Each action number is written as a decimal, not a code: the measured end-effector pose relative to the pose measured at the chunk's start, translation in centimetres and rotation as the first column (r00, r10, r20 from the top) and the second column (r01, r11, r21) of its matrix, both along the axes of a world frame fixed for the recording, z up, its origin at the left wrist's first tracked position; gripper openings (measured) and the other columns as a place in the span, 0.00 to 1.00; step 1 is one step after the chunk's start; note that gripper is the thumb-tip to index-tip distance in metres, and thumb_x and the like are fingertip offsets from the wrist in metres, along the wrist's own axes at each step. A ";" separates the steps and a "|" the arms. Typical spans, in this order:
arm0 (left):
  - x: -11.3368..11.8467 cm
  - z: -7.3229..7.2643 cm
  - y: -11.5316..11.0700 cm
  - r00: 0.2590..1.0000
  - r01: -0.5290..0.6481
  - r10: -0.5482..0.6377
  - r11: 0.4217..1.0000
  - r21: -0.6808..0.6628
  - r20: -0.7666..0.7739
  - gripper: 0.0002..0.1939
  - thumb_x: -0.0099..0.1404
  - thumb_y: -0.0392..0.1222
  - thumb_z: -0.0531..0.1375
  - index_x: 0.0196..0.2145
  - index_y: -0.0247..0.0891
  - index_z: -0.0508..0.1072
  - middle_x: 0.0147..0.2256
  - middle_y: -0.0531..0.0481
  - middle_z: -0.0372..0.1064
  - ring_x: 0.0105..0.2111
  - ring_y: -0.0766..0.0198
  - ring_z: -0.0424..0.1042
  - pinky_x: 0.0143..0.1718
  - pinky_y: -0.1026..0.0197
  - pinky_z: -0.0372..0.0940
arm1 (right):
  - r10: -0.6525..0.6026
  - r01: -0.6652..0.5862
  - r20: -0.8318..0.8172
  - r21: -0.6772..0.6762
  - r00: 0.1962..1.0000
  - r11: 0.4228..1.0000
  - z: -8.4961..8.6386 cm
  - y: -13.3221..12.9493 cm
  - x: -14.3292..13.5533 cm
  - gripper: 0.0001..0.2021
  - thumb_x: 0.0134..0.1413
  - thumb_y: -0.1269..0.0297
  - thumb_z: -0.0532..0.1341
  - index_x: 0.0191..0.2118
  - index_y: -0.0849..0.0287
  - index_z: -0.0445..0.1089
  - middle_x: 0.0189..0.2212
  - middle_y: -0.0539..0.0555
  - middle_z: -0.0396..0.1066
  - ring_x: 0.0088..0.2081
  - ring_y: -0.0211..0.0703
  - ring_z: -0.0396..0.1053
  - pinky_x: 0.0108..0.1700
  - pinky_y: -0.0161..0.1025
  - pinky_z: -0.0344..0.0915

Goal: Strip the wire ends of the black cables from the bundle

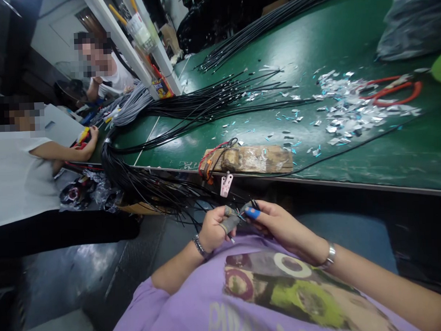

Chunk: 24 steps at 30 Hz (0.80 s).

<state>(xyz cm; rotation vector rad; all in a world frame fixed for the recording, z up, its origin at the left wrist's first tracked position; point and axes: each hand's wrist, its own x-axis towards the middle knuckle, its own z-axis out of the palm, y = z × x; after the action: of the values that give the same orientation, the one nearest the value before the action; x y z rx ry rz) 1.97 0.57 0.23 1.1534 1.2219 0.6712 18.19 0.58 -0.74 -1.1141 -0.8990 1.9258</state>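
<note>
My left hand (217,227), with grey covers on its fingers, pinches a black cable whose short end (232,239) pokes out below the fingers. Close against it, my right hand (263,216) has a blue cover on one finger and is closed on thin wires (240,214) fanning from the cable end. Both hands meet above my lap, just off the table's front edge. Beyond them, a wooden block (267,159) with red and black leads lies at that edge, and a pink clip (226,184) hangs beside it.
Bundles of black cables (189,103) spread over the green table (328,46), some drooping off its edge. Foil scraps (352,112) lie around red-handled scissors (398,90). A grey plastic bag (414,26) sits at back right. Two people are at the left; a white post (118,38) stands near them.
</note>
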 end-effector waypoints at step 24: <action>-0.1 -0.4 0.0 0.999 -0.032 0.032 0.999 0.005 0.017 0.27 0.46 0.64 0.63 0.24 0.36 0.64 0.13 0.57 0.60 0.10 0.75 0.54 0.11 0.71 0.50 | 0.066 -0.087 -0.107 -0.204 0.992 0.975 -0.6 0.1 0.1 0.24 0.30 0.44 0.69 0.24 0.58 0.62 0.12 0.41 0.54 0.14 0.26 0.46 0.16 0.28 0.38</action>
<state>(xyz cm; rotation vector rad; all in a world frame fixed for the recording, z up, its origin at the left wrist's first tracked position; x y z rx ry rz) 1.82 0.60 -0.13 1.1326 1.2267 0.7078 18.24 0.73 -1.31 -1.1042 -0.7075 2.1589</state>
